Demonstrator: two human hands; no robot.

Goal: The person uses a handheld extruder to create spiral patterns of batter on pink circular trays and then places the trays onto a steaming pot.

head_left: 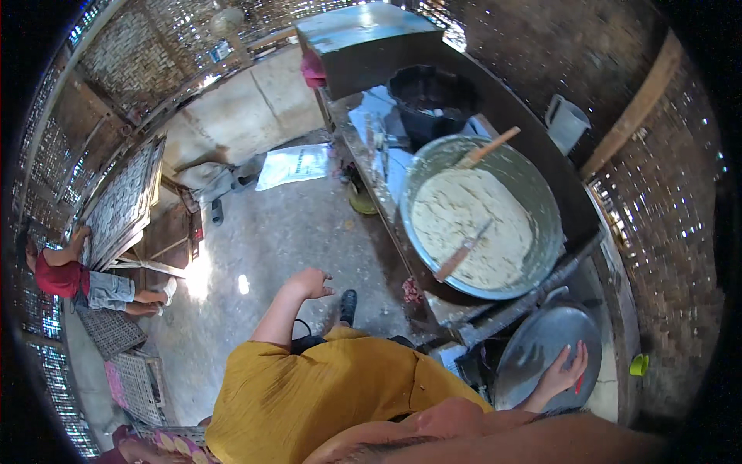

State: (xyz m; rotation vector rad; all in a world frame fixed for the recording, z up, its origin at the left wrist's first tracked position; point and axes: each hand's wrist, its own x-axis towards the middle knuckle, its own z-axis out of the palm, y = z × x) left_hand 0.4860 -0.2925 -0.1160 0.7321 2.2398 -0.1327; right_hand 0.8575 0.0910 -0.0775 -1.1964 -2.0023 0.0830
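My left hand (pixel 311 284) hangs over the concrete floor with its fingers loosely apart and holds nothing I can see. To the right, my right hand (pixel 563 373) is over a round grey metal lid or tray (pixel 525 348), its fingers stretched out. A small red thing (pixel 579 384) shows at the edge of that hand; whether it is held I cannot tell. On the bench ahead stands a large basin (pixel 545 209) of pale dough-like mix (pixel 471 205). A wooden-handled tool (pixel 461 260) lies on the mix, and a wooden paddle (pixel 487 148) leans at the far rim.
Behind the basin are a black bucket (pixel 433 100) and a large box (pixel 371 31). A plastic jug (pixel 566 124) hangs at the right wall. A white sack (pixel 294 165) lies on the floor. At far left a person (pixel 66 274) handles a rack (pixel 124 201); crates (pixel 139 387) stand nearby.
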